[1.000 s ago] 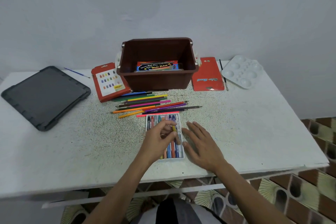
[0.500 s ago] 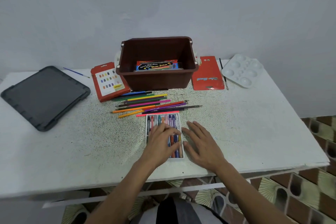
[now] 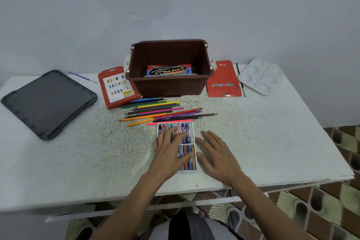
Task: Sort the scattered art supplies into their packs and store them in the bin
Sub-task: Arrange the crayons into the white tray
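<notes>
The white plastic crayon tray (image 3: pixel 187 170) lies lengthwise toward the brown plastic bin (image 3: pixel 169 85) beyond its far end. The left hand (image 3: pixel 169 148) rests spread flat on the tray's crayons (image 3: pixel 184 128). The right hand (image 3: pixel 218 154), flat and open, lies just beside its right edge.

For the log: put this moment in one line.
left hand: on crayon tray | right hand: on table beside it | pencils: loose | bin: pack inside
</notes>
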{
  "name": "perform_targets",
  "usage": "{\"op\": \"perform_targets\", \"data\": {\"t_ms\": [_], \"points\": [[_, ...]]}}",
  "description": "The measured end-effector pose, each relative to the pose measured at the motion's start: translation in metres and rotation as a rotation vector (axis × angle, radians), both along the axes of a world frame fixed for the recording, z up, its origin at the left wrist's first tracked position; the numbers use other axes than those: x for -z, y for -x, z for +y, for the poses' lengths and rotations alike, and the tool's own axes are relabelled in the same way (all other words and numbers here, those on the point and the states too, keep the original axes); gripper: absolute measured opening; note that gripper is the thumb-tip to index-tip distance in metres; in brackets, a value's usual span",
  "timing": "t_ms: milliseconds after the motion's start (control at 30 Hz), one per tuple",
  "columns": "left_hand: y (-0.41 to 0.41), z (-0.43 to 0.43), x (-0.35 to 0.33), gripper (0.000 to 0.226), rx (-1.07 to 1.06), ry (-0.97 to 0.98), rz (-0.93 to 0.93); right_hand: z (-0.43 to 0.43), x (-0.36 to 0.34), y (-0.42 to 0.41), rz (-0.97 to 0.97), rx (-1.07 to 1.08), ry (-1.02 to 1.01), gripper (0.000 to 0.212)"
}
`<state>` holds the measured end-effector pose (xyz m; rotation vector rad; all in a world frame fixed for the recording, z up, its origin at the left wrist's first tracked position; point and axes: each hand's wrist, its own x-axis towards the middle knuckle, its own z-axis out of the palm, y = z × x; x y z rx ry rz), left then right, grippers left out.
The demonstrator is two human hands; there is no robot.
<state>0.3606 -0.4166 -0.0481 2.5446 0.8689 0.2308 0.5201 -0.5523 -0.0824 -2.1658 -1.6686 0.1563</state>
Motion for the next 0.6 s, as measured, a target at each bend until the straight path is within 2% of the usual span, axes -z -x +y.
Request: {"op": "perform_targets", "data": {"t_ms": [100, 233, 433, 600], "points": [[0.017, 0.005, 0.004, 0.058, 0.048, -0.064, -0.045, 0.002, -0.002, 0.002, 0.009, 0.011, -0.024, 0.051], [0.037, 0.019, 0.011, 0.061, 0.121, -0.144, 0.045, 0.009, -0.010, 0.009, -0.046, -0.007, -0.068, 0.054], [0.049, 0.039, 0.009, 0.068, 0.255, -0.168, 0.178, 0.021, -0.014, 0.007, -0.127, -0.103, 0.163, 0.067], [0.051, 0.042, 0.007, 0.069, 0.302, -0.154, 0.209, 0.023, -0.019, 0.004, -0.141, -0.109, 0.224, 0.066]]}}
